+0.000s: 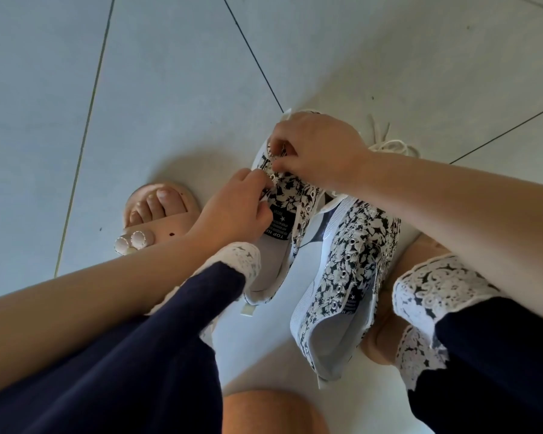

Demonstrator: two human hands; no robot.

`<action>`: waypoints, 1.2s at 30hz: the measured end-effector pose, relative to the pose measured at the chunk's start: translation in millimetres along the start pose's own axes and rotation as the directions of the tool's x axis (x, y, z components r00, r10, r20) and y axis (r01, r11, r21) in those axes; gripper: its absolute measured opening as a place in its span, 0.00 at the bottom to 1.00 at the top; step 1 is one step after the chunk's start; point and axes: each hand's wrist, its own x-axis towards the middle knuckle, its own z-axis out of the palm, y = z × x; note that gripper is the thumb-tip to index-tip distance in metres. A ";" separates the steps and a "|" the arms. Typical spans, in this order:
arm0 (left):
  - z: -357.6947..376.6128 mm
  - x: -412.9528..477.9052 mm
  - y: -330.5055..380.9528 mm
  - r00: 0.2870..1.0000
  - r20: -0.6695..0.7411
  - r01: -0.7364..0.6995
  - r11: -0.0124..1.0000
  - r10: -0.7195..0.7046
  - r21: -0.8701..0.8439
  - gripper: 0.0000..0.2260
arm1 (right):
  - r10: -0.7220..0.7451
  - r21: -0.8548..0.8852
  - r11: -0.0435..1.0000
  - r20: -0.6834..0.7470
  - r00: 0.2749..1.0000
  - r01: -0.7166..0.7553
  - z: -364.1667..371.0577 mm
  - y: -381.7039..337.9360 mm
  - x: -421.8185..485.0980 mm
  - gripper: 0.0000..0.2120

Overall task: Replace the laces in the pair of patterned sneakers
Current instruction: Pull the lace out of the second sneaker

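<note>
Head view: at frame centre, a patterned sneaker (pixel 295 191) is pinched at its eyelet rows by the curled fingers of the left hand (pixel 237 211) and the right hand (pixel 314 148). The second sneaker (pixel 355 255) is laid just beside it, lower right, on the tiled floor (pixel 170 89). A loose white lace (pixel 389 144) is seen beyond the right wrist.

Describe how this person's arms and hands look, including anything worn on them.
The left forearm and right forearm are bare as far as the frame shows; no sleeve reaches into view. The left hand and right hand are ungloved. No watch, bracelet or ring shows on the visible sides of the wrists and fingers, and no markings are visible.
</note>
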 end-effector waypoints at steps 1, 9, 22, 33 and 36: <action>0.2 0.0 0.6 1.000 0.004 -0.004 1.000 0.004 0.000 0.14 | -0.002 0.024 1.000 -0.002 1.000 0.002 -0.2 -1.5 0.6 0.11; -0.9 -1.2 -2.9 1.000 -0.002 0.024 0.999 -0.024 -0.025 0.13 | 0.251 0.536 0.824 -0.054 0.966 -0.184 -20.7 -0.6 2.3 0.05; 1.3 -1.8 1.6 0.999 0.034 0.010 1.000 -0.010 0.021 0.13 | -0.009 0.008 1.000 0.027 1.000 0.009 2.7 2.1 -21.6 0.16; -3.2 -3.3 -3.8 0.999 -0.002 0.051 0.998 -0.051 -0.028 0.12 | 0.284 0.228 0.950 -0.348 0.893 -0.214 -45.9 36.6 -15.3 0.06; -4.4 -3.0 -2.8 0.999 0.004 0.042 0.998 -0.042 -0.040 0.12 | 0.406 0.229 0.913 -0.456 0.792 -0.336 -82.9 68.6 -21.2 0.13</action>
